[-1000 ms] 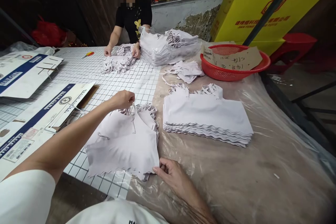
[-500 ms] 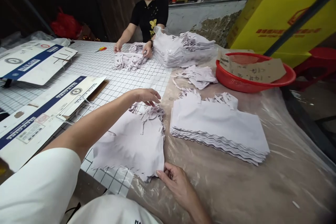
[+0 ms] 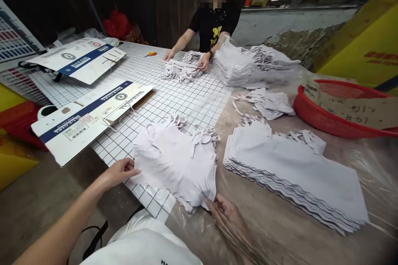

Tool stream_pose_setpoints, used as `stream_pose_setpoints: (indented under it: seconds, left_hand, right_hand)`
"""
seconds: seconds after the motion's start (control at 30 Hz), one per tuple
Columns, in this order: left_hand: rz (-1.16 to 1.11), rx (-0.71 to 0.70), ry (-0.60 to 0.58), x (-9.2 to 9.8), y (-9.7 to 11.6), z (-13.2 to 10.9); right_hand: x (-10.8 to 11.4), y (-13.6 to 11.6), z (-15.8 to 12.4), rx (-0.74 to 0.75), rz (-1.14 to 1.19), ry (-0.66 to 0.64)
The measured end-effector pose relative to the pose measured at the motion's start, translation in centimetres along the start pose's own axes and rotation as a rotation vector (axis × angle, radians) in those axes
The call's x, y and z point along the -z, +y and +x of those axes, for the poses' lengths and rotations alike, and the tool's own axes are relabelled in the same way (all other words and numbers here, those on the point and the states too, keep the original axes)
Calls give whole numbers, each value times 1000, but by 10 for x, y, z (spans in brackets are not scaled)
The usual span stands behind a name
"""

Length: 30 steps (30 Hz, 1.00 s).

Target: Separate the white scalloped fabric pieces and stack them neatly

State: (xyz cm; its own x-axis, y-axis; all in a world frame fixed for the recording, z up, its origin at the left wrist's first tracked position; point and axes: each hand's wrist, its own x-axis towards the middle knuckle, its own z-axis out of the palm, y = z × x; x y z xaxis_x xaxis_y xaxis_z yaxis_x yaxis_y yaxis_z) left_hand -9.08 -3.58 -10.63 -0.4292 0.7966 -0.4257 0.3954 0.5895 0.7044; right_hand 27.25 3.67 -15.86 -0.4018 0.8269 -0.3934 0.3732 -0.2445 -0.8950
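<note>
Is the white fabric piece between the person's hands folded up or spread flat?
Spread flat: the white fabric piece lies open atop its pile, both hands at its lower corners.

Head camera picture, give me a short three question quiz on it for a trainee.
1. True or false: the left hand touches the near white fabric pile.
2. Which holds a cardboard note? A) red basket B) grid mat C) flattened carton
3. Where is the right hand on that pile?

Key:
1. True, at its left edge.
2. A.
3. At the near right corner, fingers on the fabric.
</note>
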Motion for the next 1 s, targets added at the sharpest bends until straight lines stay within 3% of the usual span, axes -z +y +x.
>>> stream_pose_setpoints:
  seconds: [0.07,0.13,0.23,0.33,0.43,0.53,0.67,0.73,0.8,0.87,1.0]
  left_hand:
    - [-45,-1,-41,-11,2,-5]
    - [-149,-8,-151,-8,13,-13]
    - [-382,-19,-278,18,40,-28]
    - [-501,-80,-307,48,81,-30]
    - [-457,-170,-328,64,133,-7]
    - [-510,-246,-224,69,184,25]
    - [-612,-302,-81,79,223,59]
    - [-610,-297,-93,84,223,71]
    - [-559,-275,-129,84,208,81]
    - [-468,-255,-171,79,181,88]
    - [-306,-174,-284,60,108,86]
  right_hand:
    - [1,-8,-4,-11,38,-24]
    - [5,-18,-12,-22,79,-79]
    - [19,-41,-29,9,182,-116]
    - [39,-76,-34,94,301,5]
    - [57,-120,-12,157,359,91]
    - [69,-165,22,176,440,187]
    - [75,-202,50,248,513,259]
    - [73,-204,55,255,520,258]
    - [64,-191,57,218,505,242]
    - [51,-166,55,148,477,209]
    - [19,-103,42,-13,412,118]
